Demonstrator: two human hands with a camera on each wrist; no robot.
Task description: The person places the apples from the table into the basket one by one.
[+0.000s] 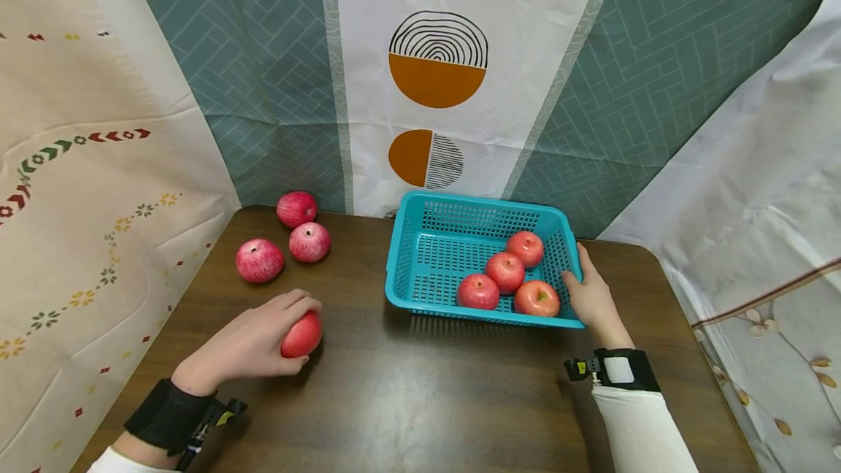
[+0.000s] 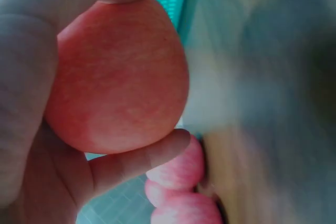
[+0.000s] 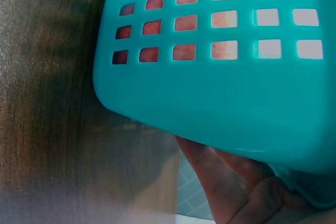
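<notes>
My left hand (image 1: 259, 338) grips a red apple (image 1: 302, 334) low over the table's left part. In the left wrist view the same apple (image 2: 121, 77) fills the space between thumb and fingers. At the right end of a turquoise plastic basket (image 1: 420, 195), my right hand (image 1: 594, 298) holds the rim, thumb over the inner side and fingers outside. The right wrist view shows the basket's slotted wall (image 3: 210, 93) close up, with the fingers (image 3: 215, 177) along its edge. Several red apples (image 1: 504, 273) lie together in the basket's right half.
Three pinkish-red apples, among them a front one (image 1: 259, 260), sit at the back left of the dark wooden table (image 1: 420, 400). Patterned cloth (image 1: 276, 57) hangs behind the table, and more cloth (image 1: 762, 254) borders its sides.
</notes>
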